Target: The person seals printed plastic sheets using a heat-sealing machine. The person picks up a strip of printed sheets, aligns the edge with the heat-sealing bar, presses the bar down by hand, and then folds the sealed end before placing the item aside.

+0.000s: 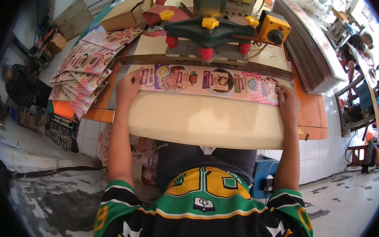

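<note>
A long printed strip with food pictures and pink checks lies crosswise on the cream-coloured work board. At its left end my left hand grips the edge, fingers closed. My right hand pinches the opposite end the same way. The strip's far edge lies close along the long metal bar of a press. Above the bar sits the press's dark green frame, with yellow knobs and red bushings. Whether the bar touches the strip, I cannot tell.
Fanned printed sheets are piled at the left, near an open cardboard box. A yellow control box stands beside the press. At the right rises a tall stack of flat sheets. Other people are further off.
</note>
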Tool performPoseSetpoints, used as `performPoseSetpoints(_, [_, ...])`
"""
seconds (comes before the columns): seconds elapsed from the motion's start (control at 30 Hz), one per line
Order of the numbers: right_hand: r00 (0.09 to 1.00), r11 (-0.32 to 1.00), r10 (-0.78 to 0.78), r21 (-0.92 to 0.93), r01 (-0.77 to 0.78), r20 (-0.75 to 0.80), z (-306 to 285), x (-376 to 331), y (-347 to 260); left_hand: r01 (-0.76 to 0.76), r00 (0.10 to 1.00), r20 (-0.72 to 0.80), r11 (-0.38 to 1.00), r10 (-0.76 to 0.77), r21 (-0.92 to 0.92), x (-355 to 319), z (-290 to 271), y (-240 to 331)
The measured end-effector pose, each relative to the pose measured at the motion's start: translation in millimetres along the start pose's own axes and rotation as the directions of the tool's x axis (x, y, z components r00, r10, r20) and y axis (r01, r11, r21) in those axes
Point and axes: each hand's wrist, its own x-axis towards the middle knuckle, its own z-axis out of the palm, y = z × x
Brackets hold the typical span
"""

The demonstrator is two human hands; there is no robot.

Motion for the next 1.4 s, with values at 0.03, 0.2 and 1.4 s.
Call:
performPoseSetpoints(0.03, [0.999, 1.0, 0.026, -0.019, -0.025, 0.028, -2, 1, -4, -0.009, 1.0, -0.011, 1.0, 0.009, -0.002, 0, 0, -2])
performPoseSetpoints(0.2, [0.996, 0.998, 0.059, -0.038, -0.057, 0.062, -8, 0, -14, -0.061, 0.997, -0.044, 0.996, 0.058, -0.058, 0, 3, -12])
performPoseSetpoints(1.4, [1.0, 0.998, 0.028, -0.055, -0.028, 0.0, 1, -1, -1, -0.125, 0.992, -0.012, 0.99, 0.124, -0.072, 5, 6, -16])
